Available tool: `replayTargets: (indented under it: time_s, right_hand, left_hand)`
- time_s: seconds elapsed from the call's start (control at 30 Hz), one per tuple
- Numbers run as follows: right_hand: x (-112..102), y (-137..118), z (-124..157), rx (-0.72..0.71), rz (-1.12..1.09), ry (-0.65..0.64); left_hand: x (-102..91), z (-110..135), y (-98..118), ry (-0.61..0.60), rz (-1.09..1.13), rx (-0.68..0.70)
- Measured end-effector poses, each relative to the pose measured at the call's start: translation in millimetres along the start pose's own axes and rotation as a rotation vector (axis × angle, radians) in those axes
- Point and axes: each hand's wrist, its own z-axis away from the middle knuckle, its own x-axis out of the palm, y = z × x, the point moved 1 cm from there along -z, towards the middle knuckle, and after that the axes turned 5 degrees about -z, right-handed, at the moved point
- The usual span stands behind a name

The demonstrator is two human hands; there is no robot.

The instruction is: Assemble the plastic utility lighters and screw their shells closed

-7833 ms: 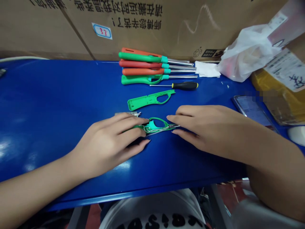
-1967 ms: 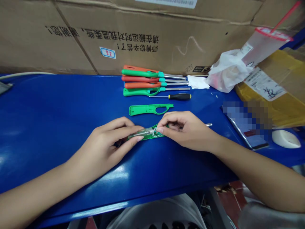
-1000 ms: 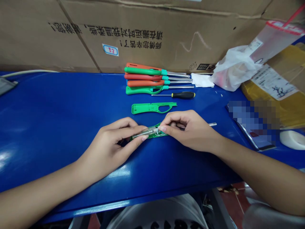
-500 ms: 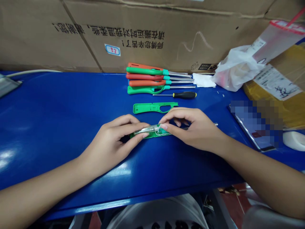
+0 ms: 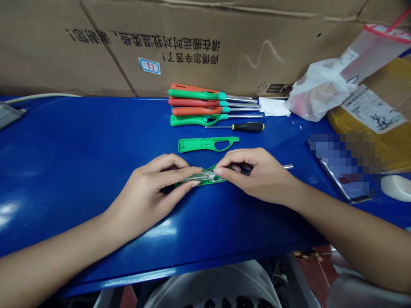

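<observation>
An opened green lighter [image 5: 205, 176] lies low over the blue table, its clear inner tank and white wire showing between my hands. My left hand [image 5: 160, 179] is closed around its handle end, thumb in front and fingers behind. With thumb and forefinger, my right hand [image 5: 257, 173] pinches at the inner parts near the middle; what exactly lies between the fingertips is hidden. The metal tube [image 5: 288, 167] sticks out to the right past my right hand. Just behind, the loose green half shell [image 5: 205, 144] rests on the table, hollow side up.
Several red and green lighters [image 5: 199, 110] are lined up at the back, before a cardboard box [image 5: 192, 25]. A screwdriver [image 5: 247, 127] lies in front of them. To the right are a phone [image 5: 340, 175], a taped parcel [image 5: 385, 115], a bagged cup [image 5: 369, 55] and white paper [image 5: 274, 107].
My right fingertips have shifted slightly, and the turquoise piece seen under them before is now hidden. The clear tank sits a little differently in the shell. My left hand keeps its hold.
</observation>
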Motion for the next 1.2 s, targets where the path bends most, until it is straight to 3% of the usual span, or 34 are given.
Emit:
replayTargets:
  time_s: [0.3,0.63,0.8,0.87,1.0,1.2]
  right_hand:
    - [-5.0,0.0,0.5,-0.119,0.102,-0.004]
    - [2.1,5.4,0.7,-0.088,0.063,0.010]
    - [1.8,1.5,4.5,-0.254,0.268,0.057]
    - [3.6,0.9,6.2,-0.317,0.340,0.020]
    - [10.7,4.8,6.7,-0.371,0.434,-0.078]
    - [16.5,10.4,4.6,-0.394,0.456,-0.051]
  left_hand:
    - [0.7,-1.3,-2.9,0.003,0.054,-0.077]
    - [-0.2,-0.7,-2.0,-0.025,0.082,-0.083]
    - [-4.8,-3.8,-2.8,-0.038,-0.073,-0.013]
    - [-4.3,-4.6,-2.8,-0.046,-0.089,-0.006]
    - [-1.9,-4.5,-2.9,-0.074,-0.092,0.001]
    - [-4.7,-2.4,-3.2,-0.076,-0.075,-0.009]
